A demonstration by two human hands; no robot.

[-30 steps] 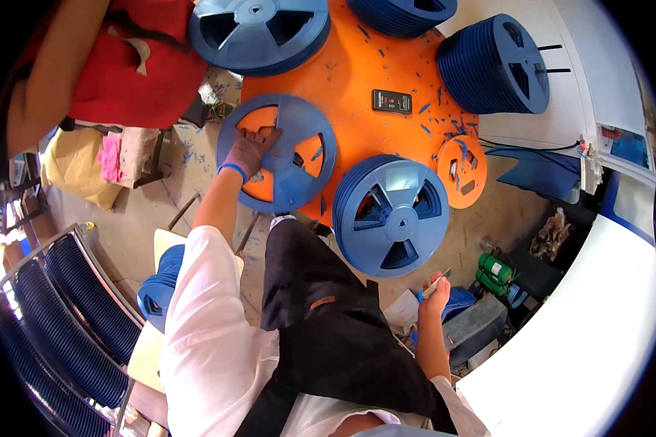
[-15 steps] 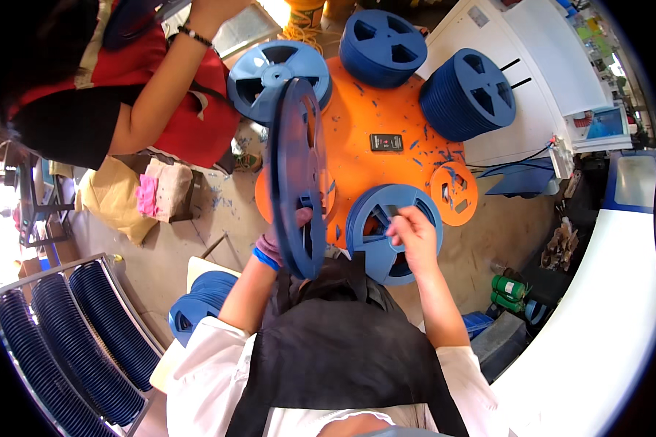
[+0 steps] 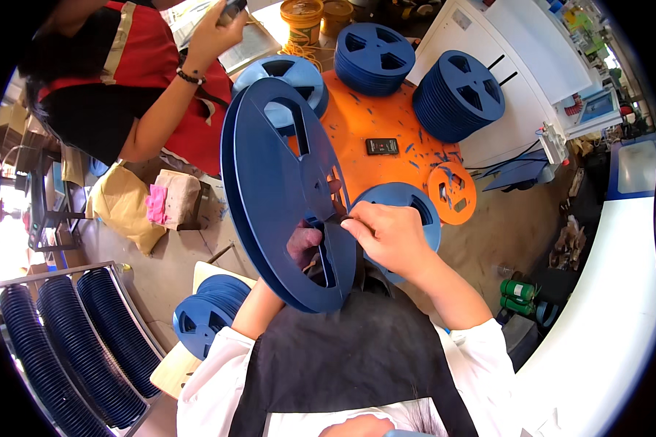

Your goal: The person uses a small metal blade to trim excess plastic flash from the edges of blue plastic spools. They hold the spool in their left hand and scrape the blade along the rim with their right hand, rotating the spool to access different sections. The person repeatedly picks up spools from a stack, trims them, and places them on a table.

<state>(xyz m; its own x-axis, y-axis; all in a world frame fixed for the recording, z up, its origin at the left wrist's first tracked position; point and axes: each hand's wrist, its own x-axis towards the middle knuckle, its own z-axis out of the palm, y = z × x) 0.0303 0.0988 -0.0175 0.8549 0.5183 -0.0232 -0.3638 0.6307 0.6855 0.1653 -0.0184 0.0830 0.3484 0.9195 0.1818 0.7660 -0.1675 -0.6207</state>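
Observation:
A large blue plastic reel (image 3: 270,167) stands tilted in front of me, its side facing right. My left hand (image 3: 304,244) grips it, with fingers showing through the window near its lower part. My right hand (image 3: 393,237) is closed in a pinch at the edge of that window, close to the hub. A small dark thing shows at its fingertips, too small to name. Behind the right hand, another blue reel (image 3: 424,231) lies at the near edge of the orange table (image 3: 353,171), partly covered by my hand.
Blue reel stacks (image 3: 375,62) (image 3: 455,98) and a lighter blue reel (image 3: 310,76) stand around the table. A black device (image 3: 382,146) and blue shavings lie on it. A co-worker (image 3: 157,120) works at far left. Reels fill a rack (image 3: 87,320); more sit on a stool (image 3: 211,309).
The held reel has turned from nearly edge-on to show its broad side. My right hand has moved left from above the table's reel to the held one. The co-worker's hand has shifted.

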